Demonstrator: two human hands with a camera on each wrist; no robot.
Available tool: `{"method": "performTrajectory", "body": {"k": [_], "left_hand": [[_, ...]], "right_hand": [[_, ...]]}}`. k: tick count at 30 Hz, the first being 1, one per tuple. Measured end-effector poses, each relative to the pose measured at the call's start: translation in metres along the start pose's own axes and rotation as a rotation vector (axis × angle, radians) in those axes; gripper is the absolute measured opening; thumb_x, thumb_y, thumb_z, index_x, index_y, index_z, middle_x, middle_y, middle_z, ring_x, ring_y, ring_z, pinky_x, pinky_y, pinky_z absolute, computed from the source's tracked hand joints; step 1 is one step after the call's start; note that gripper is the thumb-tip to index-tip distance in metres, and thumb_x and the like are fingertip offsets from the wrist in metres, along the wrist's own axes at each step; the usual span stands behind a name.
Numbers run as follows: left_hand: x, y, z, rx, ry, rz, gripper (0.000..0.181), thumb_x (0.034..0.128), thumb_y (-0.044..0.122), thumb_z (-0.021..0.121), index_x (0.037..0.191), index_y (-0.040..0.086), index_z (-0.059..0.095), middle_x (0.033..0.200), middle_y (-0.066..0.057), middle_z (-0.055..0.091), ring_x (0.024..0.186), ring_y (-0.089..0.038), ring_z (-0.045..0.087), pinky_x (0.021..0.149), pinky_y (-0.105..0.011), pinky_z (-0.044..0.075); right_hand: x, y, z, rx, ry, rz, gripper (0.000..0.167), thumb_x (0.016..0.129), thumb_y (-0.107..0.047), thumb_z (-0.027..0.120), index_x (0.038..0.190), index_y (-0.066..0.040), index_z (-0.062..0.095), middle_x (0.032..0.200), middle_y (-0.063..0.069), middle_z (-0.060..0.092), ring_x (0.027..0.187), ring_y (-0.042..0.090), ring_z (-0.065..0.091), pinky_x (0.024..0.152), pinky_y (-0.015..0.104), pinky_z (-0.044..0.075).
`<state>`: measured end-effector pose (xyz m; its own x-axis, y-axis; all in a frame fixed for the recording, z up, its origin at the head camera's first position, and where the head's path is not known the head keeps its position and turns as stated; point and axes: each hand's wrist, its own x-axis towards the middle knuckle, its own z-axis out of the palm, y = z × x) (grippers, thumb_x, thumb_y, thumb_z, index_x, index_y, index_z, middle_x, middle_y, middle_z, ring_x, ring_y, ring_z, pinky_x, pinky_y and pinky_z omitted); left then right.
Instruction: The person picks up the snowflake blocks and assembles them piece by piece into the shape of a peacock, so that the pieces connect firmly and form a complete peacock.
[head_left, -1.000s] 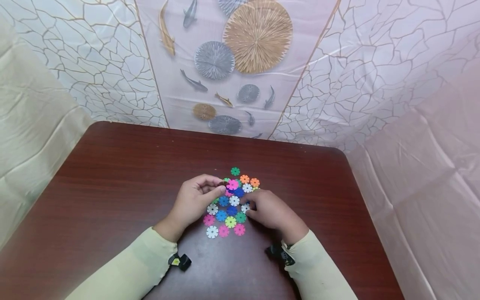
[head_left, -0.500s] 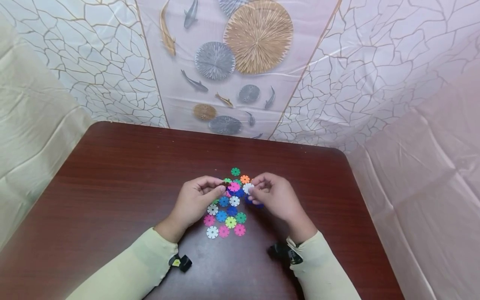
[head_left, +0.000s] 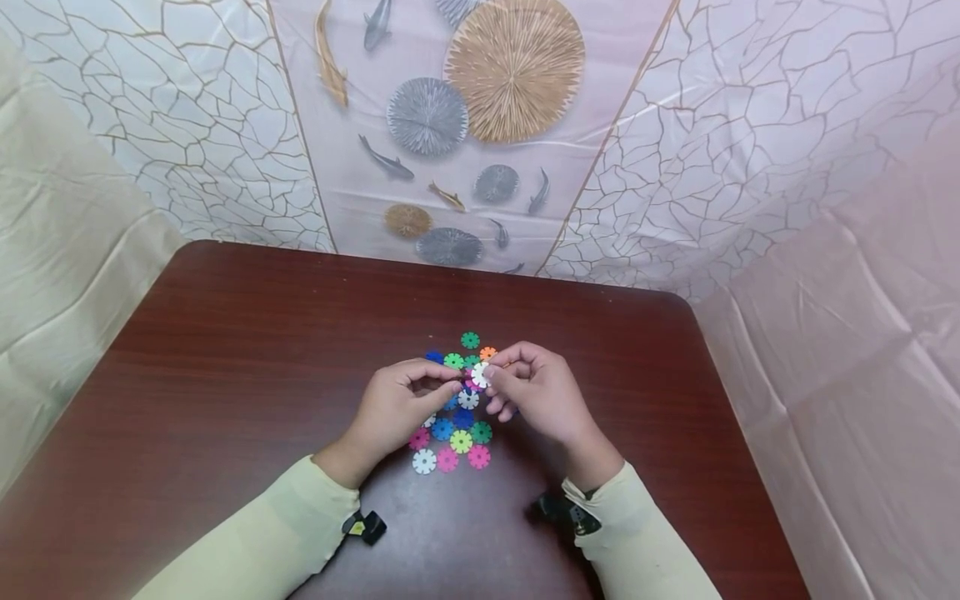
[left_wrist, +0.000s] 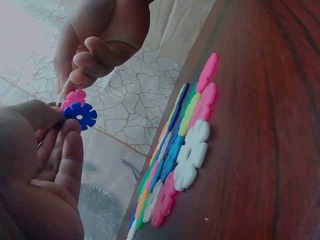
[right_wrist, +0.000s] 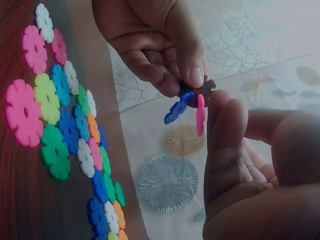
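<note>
My left hand pinches a dark brown notched flower disc between thumb and fingers. Slotted to that disc are a blue disc and a pink disc. Between the thumb and fingertips of my right hand is a white flower disc. In the left wrist view it shows edge-on close to the pink disc; whether they touch I cannot tell. Both hands are raised over the loose discs, with their fingertips near each other.
Several loose flower discs lie flat on the dark red table, among them a yellow disc, a green disc and a pink disc. Patterned cloth hangs behind the table and along its sides.
My right hand has lifted the white disc off the table and brought it leftward to the joined pieces. My left hand keeps its grip and has shifted slightly right.
</note>
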<state>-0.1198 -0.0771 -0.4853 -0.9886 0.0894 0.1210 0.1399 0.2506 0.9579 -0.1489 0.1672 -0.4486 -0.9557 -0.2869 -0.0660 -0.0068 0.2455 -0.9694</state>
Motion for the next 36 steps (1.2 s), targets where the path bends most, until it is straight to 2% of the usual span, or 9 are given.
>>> {"method": "performTrajectory", "body": {"k": [10, 16, 19, 21, 24, 28, 31, 34, 36], "left_hand": [[-0.001, -0.002, 0.003, 0.088, 0.037, 0.179, 0.018, 0.0945, 0.021, 0.094, 0.112, 0.023, 0.091, 0.106, 0.011, 0.085, 0.092, -0.006, 0.077, 0.084, -0.025, 0.067], [-0.002, 0.001, 0.000, 0.080, 0.044, 0.207, 0.017, 0.0950, 0.023, 0.094, 0.112, 0.023, 0.092, 0.108, 0.009, 0.086, 0.094, -0.006, 0.078, 0.085, -0.025, 0.067], [-0.002, 0.002, 0.000, 0.073, 0.051, 0.211, 0.017, 0.0958, 0.027, 0.093, 0.112, 0.023, 0.091, 0.107, 0.011, 0.086, 0.095, -0.006, 0.078, 0.085, -0.026, 0.067], [-0.001, 0.002, 0.000, 0.070, 0.053, 0.210, 0.018, 0.0968, 0.029, 0.092, 0.113, 0.023, 0.091, 0.107, 0.011, 0.086, 0.094, -0.007, 0.077, 0.084, -0.027, 0.067], [0.000, 0.002, 0.001, 0.072, 0.070, 0.167, 0.017, 0.0983, 0.033, 0.091, 0.113, 0.024, 0.090, 0.108, 0.010, 0.085, 0.092, -0.008, 0.076, 0.083, -0.026, 0.067], [0.003, -0.001, 0.000, 0.033, 0.087, 0.061, 0.017, 0.0990, 0.033, 0.090, 0.113, 0.024, 0.087, 0.109, 0.007, 0.084, 0.092, -0.011, 0.077, 0.083, -0.024, 0.066], [0.004, -0.004, -0.001, -0.027, 0.075, 0.016, 0.018, 0.0984, 0.031, 0.091, 0.114, 0.023, 0.085, 0.107, 0.004, 0.084, 0.090, -0.015, 0.078, 0.081, -0.025, 0.066], [0.004, -0.007, -0.002, -0.065, 0.063, 0.006, 0.017, 0.0976, 0.030, 0.092, 0.111, 0.023, 0.084, 0.102, 0.002, 0.083, 0.085, -0.020, 0.076, 0.075, -0.025, 0.064], [0.003, -0.008, -0.002, -0.079, 0.057, 0.001, 0.018, 0.0972, 0.031, 0.092, 0.110, 0.023, 0.083, 0.100, 0.002, 0.083, 0.083, -0.021, 0.075, 0.073, -0.026, 0.063]], "right_hand": [[-0.003, -0.003, 0.009, -0.019, -0.008, -0.037, 0.016, 0.105, -0.015, 0.081, 0.113, -0.004, 0.072, 0.092, 0.032, 0.079, 0.065, 0.025, 0.078, 0.061, 0.037, 0.068], [-0.002, -0.002, 0.013, -0.018, -0.019, -0.051, 0.016, 0.105, -0.015, 0.082, 0.110, -0.004, 0.073, 0.092, 0.027, 0.080, 0.065, 0.024, 0.079, 0.064, 0.036, 0.069], [0.000, -0.002, 0.009, -0.033, -0.027, -0.063, 0.016, 0.106, -0.021, 0.082, 0.110, -0.007, 0.076, 0.089, 0.023, 0.080, 0.065, 0.026, 0.079, 0.063, 0.037, 0.069], [0.001, -0.001, 0.002, -0.049, -0.020, -0.072, 0.019, 0.107, -0.025, 0.080, 0.112, -0.007, 0.079, 0.091, 0.025, 0.080, 0.064, 0.029, 0.077, 0.061, 0.038, 0.068], [0.001, 0.000, -0.011, -0.170, 0.030, -0.064, 0.022, 0.110, -0.031, 0.077, 0.116, -0.011, 0.081, 0.089, 0.023, 0.078, 0.064, 0.031, 0.074, 0.057, 0.039, 0.065], [0.002, 0.004, -0.028, -0.519, 0.072, 0.029, 0.014, 0.107, -0.030, 0.079, 0.108, -0.016, 0.080, 0.083, 0.006, 0.072, 0.068, 0.023, 0.067, 0.062, 0.036, 0.058], [0.006, 0.013, -0.034, -0.730, 0.006, 0.122, 0.018, 0.101, -0.030, 0.086, 0.097, -0.016, 0.075, 0.079, 0.001, 0.068, 0.072, 0.020, 0.061, 0.068, 0.035, 0.053], [0.009, 0.020, -0.032, -0.810, -0.063, 0.177, 0.020, 0.099, -0.029, 0.088, 0.099, -0.014, 0.075, 0.078, 0.002, 0.068, 0.072, 0.020, 0.061, 0.069, 0.036, 0.053], [0.009, 0.023, -0.029, -0.838, -0.089, 0.183, 0.018, 0.099, -0.026, 0.088, 0.102, -0.013, 0.076, 0.079, 0.002, 0.069, 0.073, 0.020, 0.061, 0.070, 0.035, 0.053]]}}
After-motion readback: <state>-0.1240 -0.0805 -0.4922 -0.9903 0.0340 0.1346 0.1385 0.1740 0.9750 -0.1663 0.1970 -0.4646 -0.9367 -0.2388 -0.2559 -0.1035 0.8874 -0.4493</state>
